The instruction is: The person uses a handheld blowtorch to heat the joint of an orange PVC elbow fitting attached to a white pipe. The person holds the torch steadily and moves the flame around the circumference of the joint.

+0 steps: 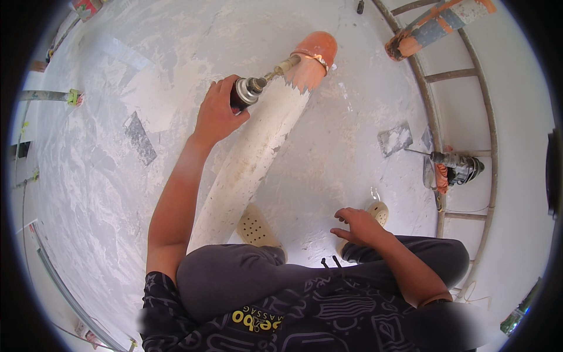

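Both hands show: left (217, 112) gripping a half-hidden torch canister (241, 95), right (360, 227) loosely uncurled.

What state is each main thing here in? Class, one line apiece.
Left grip: closed around torch
Right grip: empty, loosely open
Torch: held, nozzle toward pipe; no flame visible
Pipe: slanted, scuffed white, orange at far end
Drill: lying unheld
Ladder: partly covered by another pipe
Clogs: worn
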